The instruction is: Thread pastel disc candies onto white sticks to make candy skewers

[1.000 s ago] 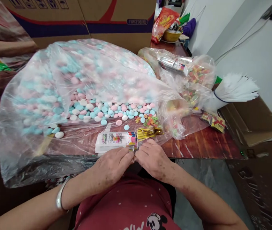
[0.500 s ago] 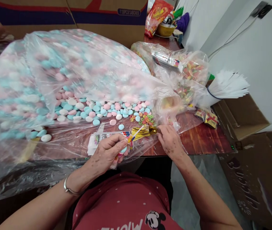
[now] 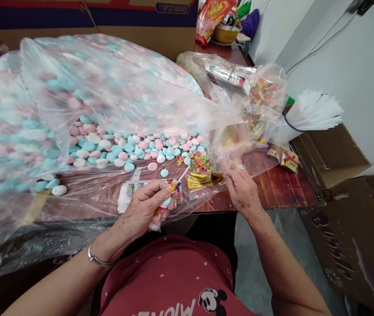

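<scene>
My left hand [image 3: 152, 199] is closed around a small clear packet [image 3: 156, 223] of pastel candies, gathered between thumb and forefinger. A thin white stick [image 3: 183, 174] pokes up out of it. At the right, my right hand [image 3: 242, 189] is closed, its fingertips pinching at the dark end of a bundle of gold twist ties [image 3: 202, 181]. How many ties it grips is hidden. Just beyond the bundle lie small ring candies [image 3: 200, 162] in orange, green and red. Printed white bags [image 3: 125, 197] lie partly under my left hand.
A huge clear bag [image 3: 108, 87] of pink, blue and white candies [image 3: 129, 147] spills onto the table. Behind my right hand sit bags of ring candies [image 3: 266, 94], white sticks [image 3: 318, 112] in a container, and gold-wrapped packs [image 3: 289, 160]. Cardboard boxes [image 3: 338, 237] stand at the right.
My right hand has shifted a little to the right, and the gold bundle has slid right with it. The left hand, still gripping the packet, has moved slightly left and away from the bundle.
</scene>
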Demonstrator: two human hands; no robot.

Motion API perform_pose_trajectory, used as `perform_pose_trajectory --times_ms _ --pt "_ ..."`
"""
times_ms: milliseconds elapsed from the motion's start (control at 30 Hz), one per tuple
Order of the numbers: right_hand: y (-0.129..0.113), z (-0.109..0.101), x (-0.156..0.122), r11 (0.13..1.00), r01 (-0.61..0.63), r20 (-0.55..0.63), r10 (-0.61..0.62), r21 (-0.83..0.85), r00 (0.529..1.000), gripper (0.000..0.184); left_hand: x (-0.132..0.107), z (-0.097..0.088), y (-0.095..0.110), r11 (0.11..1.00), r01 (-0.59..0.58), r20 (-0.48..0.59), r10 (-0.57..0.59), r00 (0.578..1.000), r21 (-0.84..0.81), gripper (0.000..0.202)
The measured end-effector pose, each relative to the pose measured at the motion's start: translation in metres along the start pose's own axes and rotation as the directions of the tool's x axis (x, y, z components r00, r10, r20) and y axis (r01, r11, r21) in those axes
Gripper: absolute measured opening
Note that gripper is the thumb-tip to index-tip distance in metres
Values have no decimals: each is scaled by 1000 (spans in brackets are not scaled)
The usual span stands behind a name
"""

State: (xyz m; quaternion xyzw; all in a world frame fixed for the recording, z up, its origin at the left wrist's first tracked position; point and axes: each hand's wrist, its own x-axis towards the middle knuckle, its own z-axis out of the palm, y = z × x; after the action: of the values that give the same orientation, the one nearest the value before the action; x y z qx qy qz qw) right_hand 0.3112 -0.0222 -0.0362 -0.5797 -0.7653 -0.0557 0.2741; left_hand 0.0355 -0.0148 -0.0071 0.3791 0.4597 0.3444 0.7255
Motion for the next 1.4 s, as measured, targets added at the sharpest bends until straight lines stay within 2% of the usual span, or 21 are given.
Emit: perform_pose_trajectory --times_ms 100,200,300,400,500,633,833,933,1133,1200,1267,1333,1400 --pt "-4 -2 1 998 -14 -52 17 60 999 21 -1 1 1 1000 -2 12 2 1000 -17 32" --pt "-8 -4 3 997 50 -88 -45 61 995 24 -2 2 2 1000 1 15 -1 1000 -27 33" --pt "-10 -3 5 993 117 27 -117 19 993 22 -4 1 2 1000 2 5 -2 1000 -25 35" --pt "-10 2 6 989 125 146 -113 -74 983 24 -4 2 0 1000 9 -10 -9 1000 -19 36" --pt "-13 8 7 985 118 172 -95 -124 980 29 -4 2 -1 1000 3 -2 -3 1000 -23 36" --pt "-20 12 13 990 108 167 -92 -88 982 26 -4 -2 0 999 -32 -11 32 999 -40 34" --pt "-16 3 17 1000 -3 69 5 -28 998 25 -5 -5 1 998 -37 -22 36 999 -44 32" --pt "-12 2 13 997 -67 -34 69 34 997 21 -4 -4 -1 997 -44 -9 44 999 -55 31" --pt "-16 5 7 974 -174 -270 209 147 940 12 -3 0 -3 995 -53 15 54 998 -85 30" --pt "-23 6 9 921 -224 -345 333 318 878 7 -3 6 -4 992 -68 52 74 996 -108 29" --pt "-36 8 14 788 -247 -355 501 563 789 1 -5 15 -5 991 -80 122 94 988 -111 29" --pt "-54 13 20 590 -237 -254 628 772 735 3 -7 28 -6 994 -84 215 98 972 -71 31" --pt "-73 18 24 402 -235 -112 674 885 730 5 -8 40 -6 995 -97 278 91 956 10 35"
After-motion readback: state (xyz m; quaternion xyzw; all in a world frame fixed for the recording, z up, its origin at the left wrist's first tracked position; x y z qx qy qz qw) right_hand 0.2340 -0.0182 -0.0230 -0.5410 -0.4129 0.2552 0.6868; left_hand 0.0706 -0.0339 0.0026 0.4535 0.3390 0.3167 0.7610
